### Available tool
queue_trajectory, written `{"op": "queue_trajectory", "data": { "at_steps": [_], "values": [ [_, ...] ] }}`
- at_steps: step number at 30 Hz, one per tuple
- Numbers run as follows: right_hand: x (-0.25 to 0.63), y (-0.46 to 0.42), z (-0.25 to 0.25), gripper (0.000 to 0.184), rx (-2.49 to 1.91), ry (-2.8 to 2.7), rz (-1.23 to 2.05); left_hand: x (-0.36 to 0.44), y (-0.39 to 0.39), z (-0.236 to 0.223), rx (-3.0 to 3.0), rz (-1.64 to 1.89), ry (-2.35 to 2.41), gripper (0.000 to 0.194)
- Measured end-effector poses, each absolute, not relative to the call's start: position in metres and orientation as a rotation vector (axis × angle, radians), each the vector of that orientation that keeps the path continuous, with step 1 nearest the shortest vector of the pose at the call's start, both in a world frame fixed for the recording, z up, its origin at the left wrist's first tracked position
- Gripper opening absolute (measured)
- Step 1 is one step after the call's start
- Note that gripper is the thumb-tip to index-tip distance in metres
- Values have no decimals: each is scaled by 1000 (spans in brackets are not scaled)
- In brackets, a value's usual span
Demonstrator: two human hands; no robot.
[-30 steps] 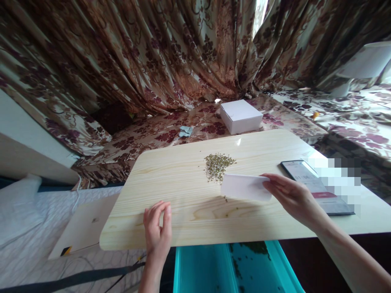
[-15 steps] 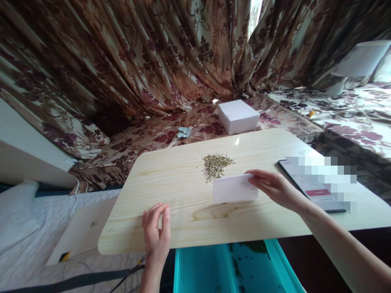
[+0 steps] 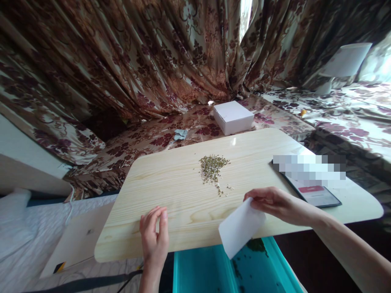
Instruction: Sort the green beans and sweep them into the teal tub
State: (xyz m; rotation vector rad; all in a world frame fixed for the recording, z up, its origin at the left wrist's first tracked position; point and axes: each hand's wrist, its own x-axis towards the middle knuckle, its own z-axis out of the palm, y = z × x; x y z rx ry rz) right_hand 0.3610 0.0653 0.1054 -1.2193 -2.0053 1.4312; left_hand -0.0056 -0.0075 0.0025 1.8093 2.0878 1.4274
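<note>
On my head feed, 2 bare hands at a wood-grain table (image 3: 152, 175). Right hand (image 3: 275, 205): thumb and fingers closed in a pinch on 1 corner of a white card (image 3: 240, 228). Card is tilted, slanting down toward me across the table's near edge, lower end in front of the teal bin (image 3: 198, 264) from where I look; can't tell if it touches the table or the bin. Left hand (image 3: 154, 232): half curled, gap between thumb and fingers, nothing held; it's at the near edge, well apart from the card, and I can't tell if it rests on the tabletop.

Pile of small greenish seeds (image 3: 210, 169) sits mid-table, beyond both hands, with a short trail and a few pale bits spilling toward the right hand. Card and pile are apart. Bin is below the near edge; I count 2 compartments, divider between them, dark green stuff in the right 1, what exactly I can't tell. Flat device (image 3: 320, 197) lies on the table just past the right hand, part of its screen pixelated. Behind the table: white box (image 3: 233, 118) and pale blue cloth (image 3: 180, 134), both on the flowered sofa (image 3: 198, 128). White lamp (image 3: 346, 61) far right.
</note>
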Motion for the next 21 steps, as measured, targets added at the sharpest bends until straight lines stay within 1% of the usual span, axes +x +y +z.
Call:
{"op": "queue_trajectory", "data": {
  "at_steps": [3,9,13,15,21],
  "values": [
    [365,45,111,42,-1231,-2008,1339,-5,-7,4,1821,1429,2082,28],
    [383,46,103,46,-1345,-1659,957,-2,-6,5,1839,1457,2079,29],
    [392,59,91,35,-1472,-1431,692,-3,-6,5,1855,1473,2067,26],
    [394,63,87,31,-1510,-1384,649,-2,-5,5,1857,1481,2066,26],
    [390,64,86,32,-1514,-1388,653,-2,-5,7,1861,1491,2062,25]
  ]
}}
